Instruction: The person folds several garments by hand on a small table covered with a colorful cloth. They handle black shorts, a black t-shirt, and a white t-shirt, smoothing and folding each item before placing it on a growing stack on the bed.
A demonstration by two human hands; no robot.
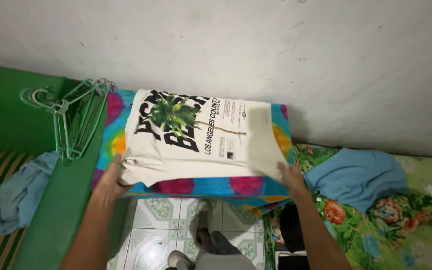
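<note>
Cream cotton T-shirt (pixel 196 142), folded, black lettering and a green palm print on its top face, lies flat on a tie-dye cloth (pixel 216 186) in blue, pink, yellow and green, dead centre of view, hard against the white wall (pixel 276 45) at 12 o'clock.

My left hand (pixel 110 179) is at 8 o'clock of the shirt, fingers curled under its near-left corner, pinching the folded edge. My right hand (pixel 291 176) is at 4 o'clock, fingertips clamped on the near-right corner of the shirt, thumb side down over the tie-dye edge. Both hands grip fabric, neither is loose. Shirt sits flat between them, near-left corner bunched slightly.

At 10 o'clock: bundle of pale green plastic hangers (pixel 73 117), hooks tangled, resting on a green surface (pixel 61 200). At 8 o'clock, far left: crumpled light blue cloth (pixel 18 195) on a green-striped cover. At 3 o'clock: plain blue cloth (pixel 358 175) lying on a floral green sheet (pixel 401 225) with red flowers, just beside my right hand.

At 6 o'clock: patterned floor tiles (pixel 153 230) and my feet, partly visible below the tie-dye edge.
</note>
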